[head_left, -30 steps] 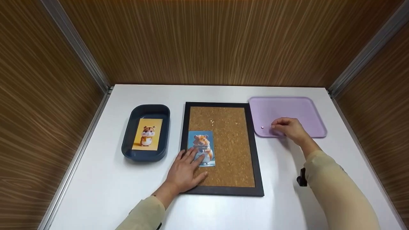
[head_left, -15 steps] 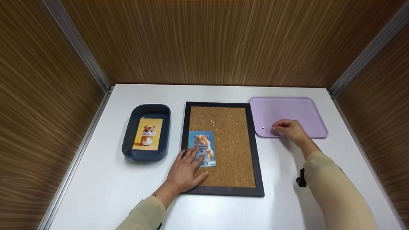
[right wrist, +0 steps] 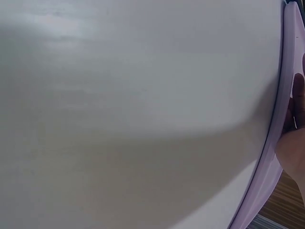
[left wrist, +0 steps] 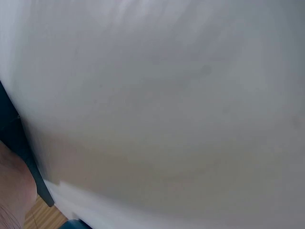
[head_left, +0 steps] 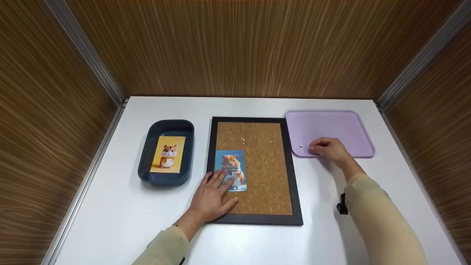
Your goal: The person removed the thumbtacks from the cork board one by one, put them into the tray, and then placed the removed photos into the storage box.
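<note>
My left hand (head_left: 209, 198) lies with spread fingers over the lower left of a blue card (head_left: 231, 158) with a hamster picture. The card rests on the left half of a black-framed cork board (head_left: 270, 169). At the near left part of a lilac tray (head_left: 323, 123), my right hand (head_left: 331, 150) has thumb and fingers brought together, tips down near the tray's surface. Whatever may be between those fingertips is hidden. Just left of them lies a tiny shiny piece (head_left: 300, 145), too small to identify. In the right wrist view the curled fingers (right wrist: 299, 102) show beside the tray rim.
Left of the board stands a dark blue bin (head_left: 143, 167), with a yellow hamster card (head_left: 167, 154) inside. Several tiny gold pieces (head_left: 243, 140) sit on the upper cork. The white table (head_left: 110, 213) is bounded by wood-grain walls (head_left: 235, 48).
Both hands keep nearly the same places and poses. The whole scene shifts slightly left in the head view.
</note>
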`<state>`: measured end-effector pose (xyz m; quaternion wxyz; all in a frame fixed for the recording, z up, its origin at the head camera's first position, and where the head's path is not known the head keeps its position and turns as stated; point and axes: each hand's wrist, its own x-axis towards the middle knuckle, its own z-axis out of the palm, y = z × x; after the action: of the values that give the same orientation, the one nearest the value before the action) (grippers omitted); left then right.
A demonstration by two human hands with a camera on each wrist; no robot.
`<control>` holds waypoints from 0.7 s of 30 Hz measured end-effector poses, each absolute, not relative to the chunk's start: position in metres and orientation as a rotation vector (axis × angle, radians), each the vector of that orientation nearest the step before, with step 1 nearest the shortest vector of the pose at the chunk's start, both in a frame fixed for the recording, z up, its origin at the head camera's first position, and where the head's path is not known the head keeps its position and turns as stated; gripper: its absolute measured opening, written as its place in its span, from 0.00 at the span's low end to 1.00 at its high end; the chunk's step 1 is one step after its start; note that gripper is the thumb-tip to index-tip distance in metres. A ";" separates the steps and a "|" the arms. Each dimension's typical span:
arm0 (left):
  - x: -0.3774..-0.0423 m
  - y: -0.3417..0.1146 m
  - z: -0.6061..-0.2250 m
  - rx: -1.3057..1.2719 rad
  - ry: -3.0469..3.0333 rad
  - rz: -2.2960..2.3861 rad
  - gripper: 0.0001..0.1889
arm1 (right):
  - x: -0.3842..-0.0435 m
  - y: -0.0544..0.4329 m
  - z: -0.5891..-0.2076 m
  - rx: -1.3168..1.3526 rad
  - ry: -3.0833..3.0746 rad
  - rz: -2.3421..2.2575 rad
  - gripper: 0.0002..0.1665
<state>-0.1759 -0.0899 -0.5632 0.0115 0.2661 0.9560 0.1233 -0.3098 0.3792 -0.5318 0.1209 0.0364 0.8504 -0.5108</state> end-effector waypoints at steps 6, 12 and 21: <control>-0.175 -0.091 -0.563 0.816 2.969 0.371 0.41 | -0.310 0.376 -0.532 0.108 2.495 -1.453 0.19; -0.174 -0.091 -0.562 0.824 2.971 0.382 0.41 | -0.311 0.376 -0.534 0.107 2.513 -1.451 0.19; -0.175 -0.090 -0.563 0.817 2.968 0.378 0.40 | -0.310 0.376 -0.532 0.090 2.539 -1.414 0.18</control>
<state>-0.1755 -0.0899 -0.5630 0.0200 0.2633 0.9568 0.1219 -0.3104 0.3756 -0.5323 0.1165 0.0307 0.8673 -0.4831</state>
